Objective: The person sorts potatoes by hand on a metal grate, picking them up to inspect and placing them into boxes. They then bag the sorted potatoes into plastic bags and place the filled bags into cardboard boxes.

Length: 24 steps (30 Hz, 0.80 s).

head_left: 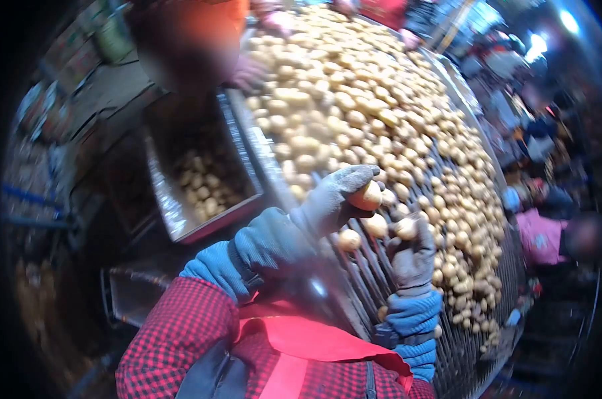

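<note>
My left hand [334,196], in a grey-and-blue glove, is closed around a pale potato [366,197] above the slatted sorting table. To its right, my right hand [414,256], gloved alike, has its fingers closed about another potato [406,229]. Between the hands, loose potatoes [349,240] lie on the dark parallel bars [364,269]. A thick spread of potatoes [354,100] covers the table beyond and to the right.
A metal-rimmed bin [244,210] with potatoes in it stands left of the table. Beside the upper left end is a person in an orange cap [214,23], one gloved hand [248,72] at the potatoes. Another person in pink [540,236] is at the far right.
</note>
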Each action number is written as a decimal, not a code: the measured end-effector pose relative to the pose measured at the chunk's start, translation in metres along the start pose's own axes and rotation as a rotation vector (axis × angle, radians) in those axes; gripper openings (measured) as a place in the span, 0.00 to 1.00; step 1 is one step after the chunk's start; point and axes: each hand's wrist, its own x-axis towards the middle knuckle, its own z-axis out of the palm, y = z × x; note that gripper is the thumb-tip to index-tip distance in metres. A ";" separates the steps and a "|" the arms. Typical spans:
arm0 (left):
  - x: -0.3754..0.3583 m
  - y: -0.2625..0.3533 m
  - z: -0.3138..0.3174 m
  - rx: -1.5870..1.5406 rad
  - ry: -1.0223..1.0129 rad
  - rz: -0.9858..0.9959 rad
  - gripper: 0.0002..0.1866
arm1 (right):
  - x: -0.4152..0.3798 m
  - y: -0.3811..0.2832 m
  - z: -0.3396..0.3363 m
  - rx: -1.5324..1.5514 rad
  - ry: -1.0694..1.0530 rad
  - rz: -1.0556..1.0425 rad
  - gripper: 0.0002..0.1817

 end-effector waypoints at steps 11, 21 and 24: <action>-0.213 0.073 -0.104 0.401 0.623 0.500 0.26 | 0.057 0.093 0.139 -0.309 -0.346 0.254 0.31; -0.501 0.080 -0.153 -0.134 1.424 1.283 0.25 | 0.008 0.254 0.279 -0.442 -0.843 0.778 0.24; -0.542 0.053 -0.165 -0.266 1.620 1.501 0.23 | -0.025 0.316 0.301 -0.685 -1.109 0.859 0.32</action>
